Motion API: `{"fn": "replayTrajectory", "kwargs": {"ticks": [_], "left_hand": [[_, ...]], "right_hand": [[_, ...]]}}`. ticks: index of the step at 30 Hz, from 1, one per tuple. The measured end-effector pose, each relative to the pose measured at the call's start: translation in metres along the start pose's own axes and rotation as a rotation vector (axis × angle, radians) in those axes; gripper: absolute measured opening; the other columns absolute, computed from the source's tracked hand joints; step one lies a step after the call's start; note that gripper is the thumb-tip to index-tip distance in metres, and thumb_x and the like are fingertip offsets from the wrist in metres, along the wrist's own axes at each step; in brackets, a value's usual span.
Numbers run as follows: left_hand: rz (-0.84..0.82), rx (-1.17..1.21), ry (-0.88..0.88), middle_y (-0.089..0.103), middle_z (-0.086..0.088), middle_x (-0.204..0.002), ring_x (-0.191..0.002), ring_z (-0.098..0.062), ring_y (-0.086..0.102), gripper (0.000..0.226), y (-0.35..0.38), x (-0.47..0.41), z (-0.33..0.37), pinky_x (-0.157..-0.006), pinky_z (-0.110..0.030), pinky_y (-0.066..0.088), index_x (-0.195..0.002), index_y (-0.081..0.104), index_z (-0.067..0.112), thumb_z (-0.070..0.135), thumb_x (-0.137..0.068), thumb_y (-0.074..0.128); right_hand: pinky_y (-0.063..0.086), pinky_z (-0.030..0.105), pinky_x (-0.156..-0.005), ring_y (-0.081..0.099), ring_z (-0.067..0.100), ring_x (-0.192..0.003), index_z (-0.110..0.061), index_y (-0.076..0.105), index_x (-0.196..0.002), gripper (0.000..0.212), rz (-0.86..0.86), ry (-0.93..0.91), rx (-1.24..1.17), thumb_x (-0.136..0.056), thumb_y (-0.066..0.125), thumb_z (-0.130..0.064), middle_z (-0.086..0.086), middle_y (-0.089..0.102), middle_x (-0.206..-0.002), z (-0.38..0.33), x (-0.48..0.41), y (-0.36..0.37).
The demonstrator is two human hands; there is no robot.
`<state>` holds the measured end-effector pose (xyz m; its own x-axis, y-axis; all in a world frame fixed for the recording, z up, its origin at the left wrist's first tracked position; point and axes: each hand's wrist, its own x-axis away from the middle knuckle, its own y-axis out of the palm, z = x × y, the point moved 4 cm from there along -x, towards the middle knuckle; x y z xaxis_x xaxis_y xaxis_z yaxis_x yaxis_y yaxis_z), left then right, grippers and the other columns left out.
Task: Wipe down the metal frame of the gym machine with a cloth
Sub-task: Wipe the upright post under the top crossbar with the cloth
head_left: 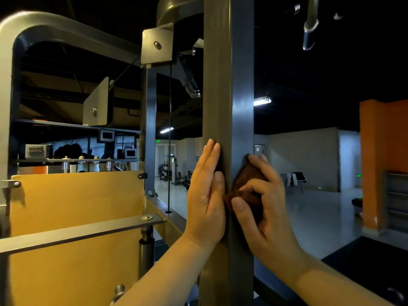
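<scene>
**A:** Head view. What is hidden or cut off?

**B:** Upright post (228, 85) of the machine frame: one, grey, cut off by the top and bottom edges. Cloth (247, 184): one, brown, mostly covered by the fingers over it. Only a crumpled patch shows, lying on the post's right-hand face at hand height. Distant machines in the hall: too small and dim to count.

**A:** Hands?

**B:** Two. Left hand (206, 195): fingers straight and together, laid flat on the post's left face, thumb at the front edge, palm turned to the post and unseen. Right hand (265, 206): fingers curled, holding the cloth bunched against the post, just beside the left hand.

**A:** Other entries?

**B:** Yellow panel (77, 199): one, left of the post, cut off at the lower edge. Cable (170, 129): one, thin, vertical, between panel and post. Bracket plates (156, 46): two, one bolt each. Ceiling lights (262, 100): two, lit. Orange pillar (382, 162): one, far right.
</scene>
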<state>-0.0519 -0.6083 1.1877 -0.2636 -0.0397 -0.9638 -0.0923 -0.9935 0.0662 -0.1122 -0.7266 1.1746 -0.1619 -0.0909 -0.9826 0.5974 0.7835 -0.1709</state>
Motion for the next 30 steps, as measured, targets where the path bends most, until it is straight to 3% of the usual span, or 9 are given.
{"fn": "replayTrajectory", "kwargs": {"ticks": [2, 4, 10, 13, 17, 20, 23, 27, 30], "left_hand": [[0.007, -0.005, -0.002, 0.037, 0.006, -0.166, -0.156, -0.013, 0.029, 0.047, 0.000, 0.003, 0.000, -0.127, -0.045, 0.028, -0.154, 0.039, 0.029, 0.014, -0.108, 0.039], [0.006, 0.004, -0.013, 0.037, 0.003, -0.166, -0.156, -0.014, 0.029, 0.047, 0.000, 0.006, -0.001, -0.127, -0.042, 0.028, -0.154, 0.039, 0.026, 0.012, -0.108, 0.039], [-0.017, 0.011, -0.044, 0.034, 0.001, -0.168, -0.157, -0.017, 0.027, 0.051, -0.003, 0.027, -0.008, -0.127, -0.046, 0.027, -0.155, 0.038, 0.022, 0.004, -0.107, 0.037], [-0.019, -0.021, -0.039, 0.034, 0.001, -0.168, -0.157, -0.018, 0.026, 0.047, -0.004, 0.041, -0.010, -0.128, -0.040, 0.025, -0.156, 0.037, 0.017, 0.010, -0.110, 0.038], [0.026, 0.020, -0.082, 0.036, 0.003, -0.167, -0.156, -0.019, 0.029, 0.047, -0.003, 0.053, -0.013, -0.126, -0.044, 0.028, -0.155, 0.038, 0.015, 0.009, -0.109, 0.039], [0.029, 0.058, -0.083, 0.035, -0.003, -0.167, -0.156, -0.023, 0.029, 0.046, -0.003, 0.060, -0.013, -0.126, -0.054, 0.029, -0.155, 0.038, 0.018, 0.012, -0.109, 0.039], [0.009, 0.056, -0.106, 0.032, -0.009, -0.168, -0.157, -0.027, 0.028, 0.050, -0.005, 0.072, -0.015, -0.124, -0.057, 0.030, -0.156, 0.036, 0.017, 0.002, -0.108, 0.037], [-0.016, -0.021, -0.120, 0.029, -0.008, -0.169, -0.158, -0.025, 0.024, 0.049, -0.007, 0.102, -0.019, -0.126, -0.060, 0.025, -0.157, 0.032, 0.015, 0.010, -0.108, 0.034], [-0.026, 0.007, -0.149, 0.027, -0.010, -0.170, -0.159, -0.027, 0.022, 0.050, -0.007, 0.123, -0.021, -0.125, -0.061, 0.024, -0.158, 0.031, 0.012, 0.011, -0.108, 0.034]], "right_hand": [[0.032, 0.022, -0.117, 0.026, 0.013, -0.151, -0.040, 0.045, -0.120, 0.024, 0.013, 0.005, -0.006, -0.098, 0.053, -0.036, -0.001, 0.027, -0.160, 0.001, -0.006, -0.004], [0.031, 0.018, -0.116, 0.028, 0.013, -0.149, -0.040, 0.040, -0.126, 0.029, 0.046, 0.014, 0.011, -0.100, 0.051, -0.035, 0.003, 0.026, -0.160, -0.001, -0.024, -0.004], [0.027, 0.032, -0.122, 0.025, 0.030, -0.152, -0.019, 0.044, -0.132, 0.037, 0.013, -0.067, 0.165, -0.099, 0.055, -0.029, 0.013, 0.029, -0.158, -0.005, 0.000, 0.005], [0.024, 0.037, -0.125, 0.018, 0.030, -0.155, -0.022, 0.043, -0.132, 0.033, -0.067, -0.076, 0.112, -0.103, 0.051, -0.035, 0.009, 0.026, -0.161, 0.004, 0.034, 0.004], [0.029, 0.025, -0.120, 0.027, 0.019, -0.151, -0.037, 0.041, -0.128, 0.026, 0.026, 0.055, 0.045, -0.103, 0.046, -0.036, 0.001, 0.027, -0.158, 0.005, 0.008, -0.003], [0.028, 0.036, -0.122, 0.023, 0.028, -0.153, -0.026, 0.044, -0.131, 0.029, 0.060, 0.036, 0.109, -0.103, 0.049, -0.031, 0.006, 0.027, -0.159, -0.006, 0.001, 0.005], [0.022, 0.048, -0.126, 0.014, 0.033, -0.156, -0.019, 0.045, -0.131, 0.029, -0.029, -0.012, 0.157, -0.104, 0.050, -0.030, 0.012, 0.025, -0.161, -0.008, 0.041, 0.014], [0.022, 0.053, -0.125, 0.011, 0.036, -0.157, -0.016, 0.046, -0.128, 0.027, -0.176, -0.041, 0.168, -0.108, 0.044, -0.034, 0.012, 0.022, -0.162, 0.004, 0.108, 0.012], [0.023, 0.053, -0.125, 0.012, 0.032, -0.157, -0.020, 0.045, -0.130, 0.027, -0.185, 0.033, 0.110, -0.107, 0.044, -0.035, 0.008, 0.022, -0.162, 0.006, 0.098, 0.006]]}}
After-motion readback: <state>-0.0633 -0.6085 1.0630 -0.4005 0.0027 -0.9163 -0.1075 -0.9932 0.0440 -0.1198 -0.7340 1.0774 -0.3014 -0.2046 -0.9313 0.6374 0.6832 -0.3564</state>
